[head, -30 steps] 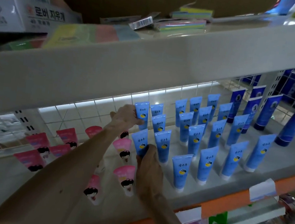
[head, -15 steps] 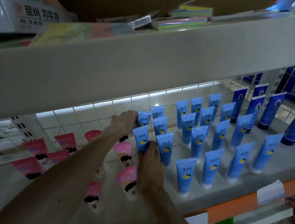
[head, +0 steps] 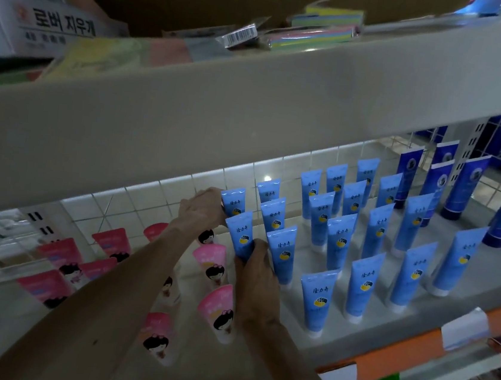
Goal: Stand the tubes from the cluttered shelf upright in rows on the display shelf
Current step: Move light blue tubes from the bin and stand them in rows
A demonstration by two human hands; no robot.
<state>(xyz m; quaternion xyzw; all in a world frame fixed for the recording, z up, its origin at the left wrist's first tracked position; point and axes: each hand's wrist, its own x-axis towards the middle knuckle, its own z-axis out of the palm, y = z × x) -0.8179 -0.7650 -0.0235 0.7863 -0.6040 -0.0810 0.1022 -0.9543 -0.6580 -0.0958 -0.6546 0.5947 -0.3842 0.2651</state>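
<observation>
The right hand [head: 257, 272] is curled round the low part of the front tube [head: 238, 232] and holds it near the cap end. This light blue tube is just ahead of the hand and a little to its left, so the right hand is the nearer one.

The front tube is long up and down. Its cap end is down on the display shelf [head: 367, 331]. Its flat end points up and leans a little to the left. Its picture faces the person.

The left hand [head: 201, 209] is farther back and to the left. Its fingers are bent against the left side of the back tube [head: 233, 200], which stands on its cap right behind the front tube. I cannot tell if this hand grips it or only touches it.

These two tubes make the left end of the rows. The next tube [head: 281, 252] stands just beside the right hand. I think the front tube needs to be set straight in line with it, and a bump there could tip it.

The other blue tubes [head: 338, 243] stand in rows to the right. Pink tubes [head: 217, 308] stand to the left, by the left arm. Dark blue tubes [head: 465, 186] stand far to the right. The cluttered shelf [head: 253, 96] is above.
</observation>
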